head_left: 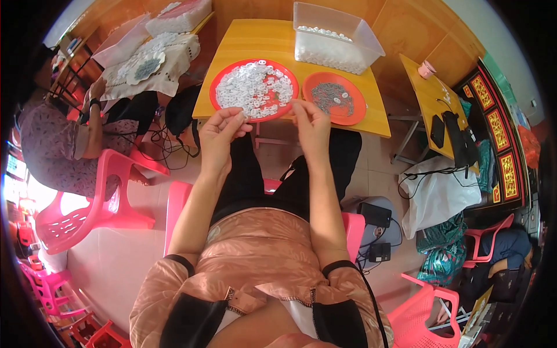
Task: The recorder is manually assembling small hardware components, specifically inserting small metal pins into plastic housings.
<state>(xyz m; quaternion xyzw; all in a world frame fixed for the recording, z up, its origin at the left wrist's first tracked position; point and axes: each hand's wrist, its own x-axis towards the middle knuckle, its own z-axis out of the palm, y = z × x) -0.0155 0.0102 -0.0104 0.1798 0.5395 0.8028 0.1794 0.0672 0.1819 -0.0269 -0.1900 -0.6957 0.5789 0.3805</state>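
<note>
Just over the near rim of a round red tray [213, 93], my left hand [219, 132] is closed, its thumb and forefinger pinching what looks like a small white plastic piece [248, 119]. The tray holds a spread of many similar white plastic pieces [246, 84] with holes in them. My right hand [313, 124] is closed in a pinch at the tray's right edge; whatever its fingertips hold is too small to make out. Close to it lies an orange-red plate [350, 119] with a heap of small grey metal parts [331, 95] and a few white pieces.
A clear plastic bin [336, 52] of white pieces stands at the yellow table's [255, 37] back right. On the left, a person [69, 145] sits by another table with bins. A side table [426, 93] stands right. Pink chairs [98, 203] and cables surround me.
</note>
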